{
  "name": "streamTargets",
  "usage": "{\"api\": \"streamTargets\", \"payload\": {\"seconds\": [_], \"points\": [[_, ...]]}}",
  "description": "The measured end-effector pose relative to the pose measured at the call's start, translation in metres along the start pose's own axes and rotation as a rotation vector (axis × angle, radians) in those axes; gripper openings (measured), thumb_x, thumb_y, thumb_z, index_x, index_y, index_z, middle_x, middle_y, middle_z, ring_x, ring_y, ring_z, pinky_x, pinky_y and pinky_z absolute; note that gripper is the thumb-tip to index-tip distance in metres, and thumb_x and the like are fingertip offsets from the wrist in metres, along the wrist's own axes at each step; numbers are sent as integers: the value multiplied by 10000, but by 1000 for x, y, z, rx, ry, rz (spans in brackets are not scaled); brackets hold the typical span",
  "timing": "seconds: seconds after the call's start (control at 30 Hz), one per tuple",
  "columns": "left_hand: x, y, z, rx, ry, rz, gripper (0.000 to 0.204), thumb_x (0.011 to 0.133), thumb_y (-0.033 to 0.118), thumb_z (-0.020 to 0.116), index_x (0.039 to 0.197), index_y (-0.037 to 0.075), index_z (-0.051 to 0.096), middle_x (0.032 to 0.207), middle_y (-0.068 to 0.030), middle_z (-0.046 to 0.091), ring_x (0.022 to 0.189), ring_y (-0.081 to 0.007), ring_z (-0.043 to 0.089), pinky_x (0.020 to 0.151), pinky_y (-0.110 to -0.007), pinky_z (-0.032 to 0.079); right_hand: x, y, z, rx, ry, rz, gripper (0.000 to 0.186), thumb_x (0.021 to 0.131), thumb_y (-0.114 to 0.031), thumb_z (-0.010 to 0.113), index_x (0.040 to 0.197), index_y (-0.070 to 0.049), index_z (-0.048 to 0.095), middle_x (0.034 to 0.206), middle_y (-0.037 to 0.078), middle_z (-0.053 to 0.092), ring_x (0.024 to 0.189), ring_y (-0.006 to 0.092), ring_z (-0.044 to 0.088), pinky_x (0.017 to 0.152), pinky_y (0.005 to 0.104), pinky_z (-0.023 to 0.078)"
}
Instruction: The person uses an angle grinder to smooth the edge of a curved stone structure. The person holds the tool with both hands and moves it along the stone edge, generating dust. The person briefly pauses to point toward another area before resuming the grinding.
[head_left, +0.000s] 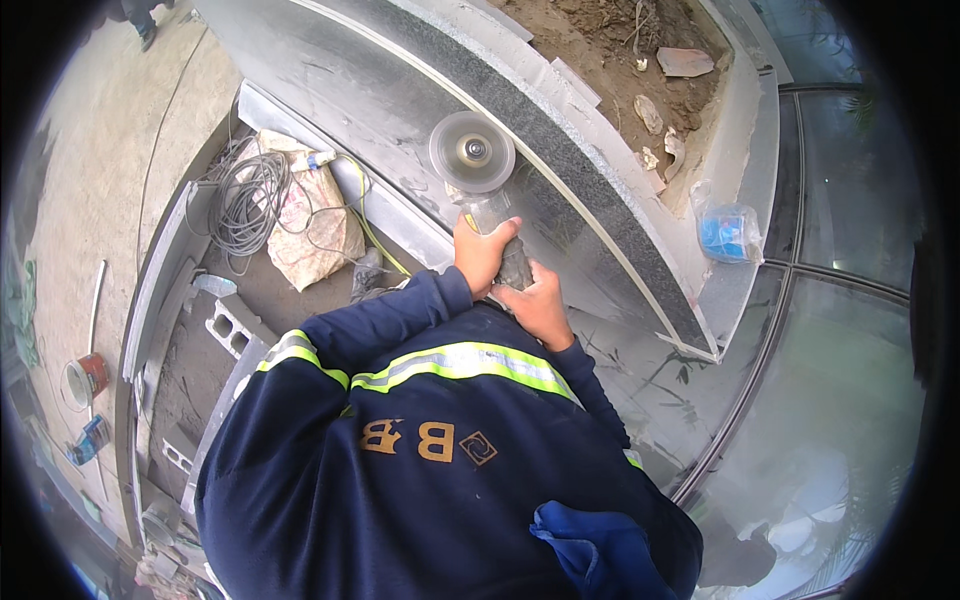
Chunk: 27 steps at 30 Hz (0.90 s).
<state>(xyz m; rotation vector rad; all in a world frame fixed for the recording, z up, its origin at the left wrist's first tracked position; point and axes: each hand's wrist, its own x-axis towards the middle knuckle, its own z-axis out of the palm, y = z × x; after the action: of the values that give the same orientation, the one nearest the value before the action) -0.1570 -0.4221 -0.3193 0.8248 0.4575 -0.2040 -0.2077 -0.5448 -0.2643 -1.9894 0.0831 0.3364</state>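
Both my hands are on a dusty grey angle grinder [513,262] with a large round disc [472,151]. My left hand [480,252] wraps round its body just behind the disc, thumb across the top. Farther back, my right hand [541,306] grips the rear of the body. The disc lies over a grey stone slab [400,85], beside a pale strip [560,167] that edges a dark granite band [610,200]. Whether the disc touches the stone, I cannot tell.
Left of me, a coil of grey cable [250,195] lies by a stained sack [318,235], near a hollow concrete block [238,322]. A bucket [85,380] stands at far left. Ahead right is a soil bed [610,60]; a bag with blue contents [728,235] rests by glass panels [850,190].
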Motion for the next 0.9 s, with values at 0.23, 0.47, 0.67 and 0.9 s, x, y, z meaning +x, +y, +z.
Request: {"api": "streamTargets", "payload": {"seconds": [0.23,0.47,0.67,0.9], "points": [[5,12,-3,-3,-15,2,368,874,60,792,1170,-4,585,977,-94,693,790,-173,677,691,-343,571,7,-4,7,14,11,-6,334,778,-130,831,995,57,661,882,126,743,807,166,694,748,351,555],[11,23,-7,3,-40,-31,390,885,57,780,1200,-3,559,983,-102,676,775,-195,685,685,-364,598,13,5,14,-23,11,-11,358,794,-94,827,1080,63,680,949,94,747,884,143,672,825,339,546],[17,34,-9,12,-29,-10,232,907,91,747,1077,16,607,876,-88,651,712,-243,697,619,-394,585,22,-4,23,25,43,-14,398,764,-194,833,994,80,659,856,162,730,807,196,696,746,375,551],[24,48,-13,44,-42,6,231,905,98,750,1068,21,606,874,-85,649,697,-241,692,624,-391,586,31,-14,33,27,60,-21,332,771,-170,823,939,61,654,826,143,722,776,175,674,720,371,539]]}}
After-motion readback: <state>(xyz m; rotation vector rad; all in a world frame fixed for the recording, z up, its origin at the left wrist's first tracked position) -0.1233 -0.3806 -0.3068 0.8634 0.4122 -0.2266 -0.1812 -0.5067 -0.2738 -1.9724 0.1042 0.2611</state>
